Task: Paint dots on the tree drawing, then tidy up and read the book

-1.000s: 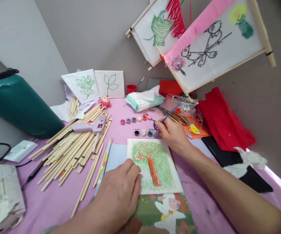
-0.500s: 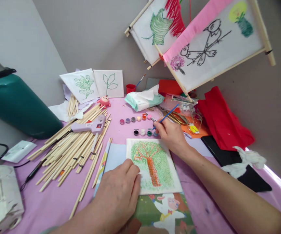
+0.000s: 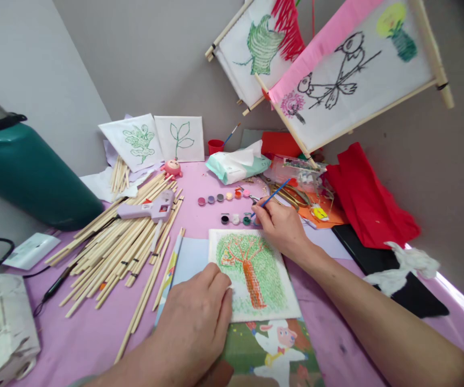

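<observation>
In my right hand (image 3: pixel 282 223) a thin blue paintbrush (image 3: pixel 277 188) is pinched, its tip down by the green pot of the near paint pot strip (image 3: pixel 236 219). A second strip of paint pots (image 3: pixel 220 198) lies just behind. My left hand (image 3: pixel 200 309) rests with curled fingers at the left edge of a small white canvas (image 3: pixel 272 279); its fingertips are partly hidden. The canvas carries a tree with an orange-brown trunk and dabbed green foliage. Beneath it lies a picture book (image 3: pixel 312 349) with a sheep on it.
Wooden sticks (image 3: pixel 107 258) are heaped at left under a glue gun (image 3: pixel 163 207). A green bottle (image 3: pixel 34 172) stands beyond. Wet wipes (image 3: pixel 236 165), a red cup (image 3: pixel 216 146) and pliers (image 3: pixel 292 194) lie behind the paints. Red cloth (image 3: pixel 371 199) is at right; painted hangings (image 3: pixel 348 80) overhang.
My right hand has shifted slightly left with the paintbrush, bringing its tip closer to the green pot. My left hand and the canvas have stayed put.
</observation>
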